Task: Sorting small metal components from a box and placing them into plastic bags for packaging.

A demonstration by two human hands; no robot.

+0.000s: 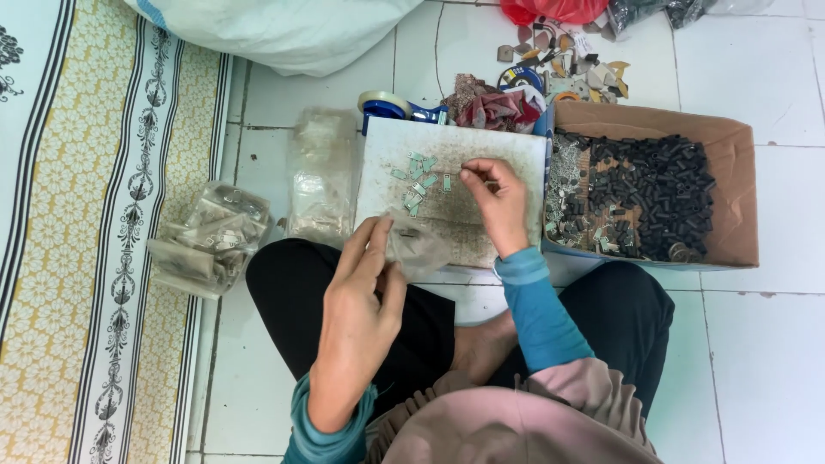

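Observation:
I sit cross-legged on a tiled floor. My left hand (361, 296) pinches a small clear plastic bag (418, 247) by its mouth, above my knee. My right hand (497, 199) rests on a stained white board (387, 146), fingertips pinched together; whether a piece is in them I cannot tell. Several small pale-green metal pieces (418, 182) lie scattered on the board just left of the right fingers.
A cardboard box (730, 172) of small black parts and metal bits stands to the right. A tape dispenser (391, 107), cloth scraps and mixed debris lie behind the board. Filled clear bags (210, 236) sit left, beside a patterned mat (86, 215). A white sack (284, 30) lies at the back.

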